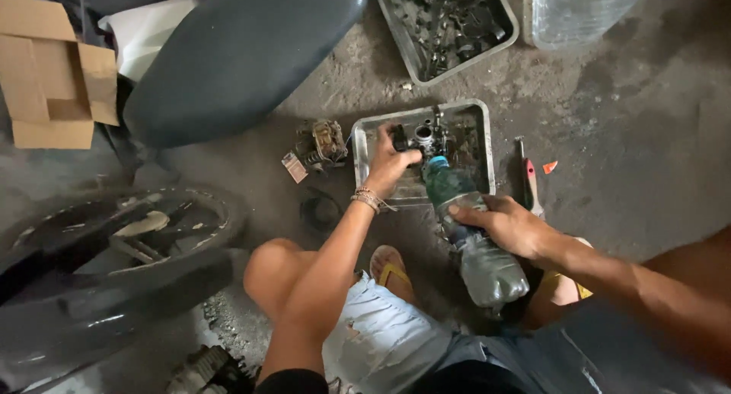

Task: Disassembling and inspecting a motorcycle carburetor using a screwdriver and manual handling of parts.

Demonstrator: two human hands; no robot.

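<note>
My left hand (390,164) grips a small dark metal engine part, a carburettor (423,139), held over a shallow metal tray (483,146) on the concrete floor. My right hand (509,225) is wrapped around a clear plastic bottle (476,245) with a blue cap end, tilted so its mouth points at the carburettor. The bottle holds a dark greenish liquid. I am squatting, with my knee (272,266) and a yellow sandal (392,271) below the tray.
A second metal tray (509,30) of greasy parts sits at the top, beside a clear plastic container (579,9). A screwdriver (529,182) lies right of the tray. Another engine part (321,143) is left of it. A motorcycle seat (244,47), wheel (114,234) and cardboard box (49,74) are at left.
</note>
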